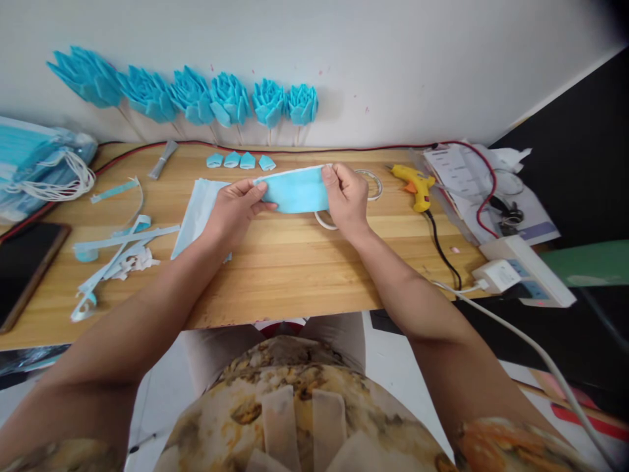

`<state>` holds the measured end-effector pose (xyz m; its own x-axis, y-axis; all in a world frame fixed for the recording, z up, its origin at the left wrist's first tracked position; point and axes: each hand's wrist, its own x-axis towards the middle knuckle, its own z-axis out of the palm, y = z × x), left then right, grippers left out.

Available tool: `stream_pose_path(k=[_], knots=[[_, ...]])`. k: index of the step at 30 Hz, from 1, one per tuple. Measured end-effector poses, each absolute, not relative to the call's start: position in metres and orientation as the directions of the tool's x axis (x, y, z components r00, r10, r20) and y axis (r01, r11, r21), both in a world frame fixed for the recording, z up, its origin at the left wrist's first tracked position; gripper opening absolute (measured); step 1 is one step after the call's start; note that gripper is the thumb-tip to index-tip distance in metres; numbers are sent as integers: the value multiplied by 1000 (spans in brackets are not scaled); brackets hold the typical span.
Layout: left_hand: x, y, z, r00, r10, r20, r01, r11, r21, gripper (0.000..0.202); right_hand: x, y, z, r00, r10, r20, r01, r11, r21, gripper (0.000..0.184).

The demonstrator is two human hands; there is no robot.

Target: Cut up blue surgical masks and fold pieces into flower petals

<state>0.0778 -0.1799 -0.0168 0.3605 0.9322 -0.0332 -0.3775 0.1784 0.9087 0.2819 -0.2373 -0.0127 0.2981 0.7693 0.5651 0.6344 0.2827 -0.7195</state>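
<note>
Stretched between both hands above the table is a light blue piece of face mask fabric [297, 191] with a white upper edge. My left hand [233, 206] pinches its left end between thumb and fingers. At the right end, my right hand [348, 198] grips it, thumb on the front face. Pale blue sheets [195, 208] lie flat under my left wrist and are partly hidden by it. A white ring [325, 221] shows partly below the fabric, and a roll of tape [376, 186] lies just right of my right hand. Several small folded blue pieces [239, 160] sit behind the fabric.
Blue fabric flowers [189, 95] on sticks lean along the wall. Cut strips [115, 252], a phone [32, 269] and packed masks [34, 164] are on the left. A yellow glue gun [415, 187], papers [462, 180] and a corded power strip [528, 272] are on the right.
</note>
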Motion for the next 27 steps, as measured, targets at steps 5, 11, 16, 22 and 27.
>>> stream_pose_path(k=[5,11,16,22,27], knots=[[77,-180,-14,382,924,-24,-380,181,907,25,280,-238,-13,309,770,558,633,271,-725,59],[77,-181,-15,368,930,-5,-387,159,908,26,280,-237,-13,295,745,598,651,301,-697,61],[77,-182,-14,352,936,9,-376,132,917,26,280,-237,-12,292,745,600,661,296,-689,62],[77,-184,-14,358,932,48,-400,107,910,28,279,-237,-11,310,733,606,654,298,-695,60],[79,-187,-12,350,937,10,-374,130,918,30,280,-237,-12,332,742,583,641,276,-716,61]])
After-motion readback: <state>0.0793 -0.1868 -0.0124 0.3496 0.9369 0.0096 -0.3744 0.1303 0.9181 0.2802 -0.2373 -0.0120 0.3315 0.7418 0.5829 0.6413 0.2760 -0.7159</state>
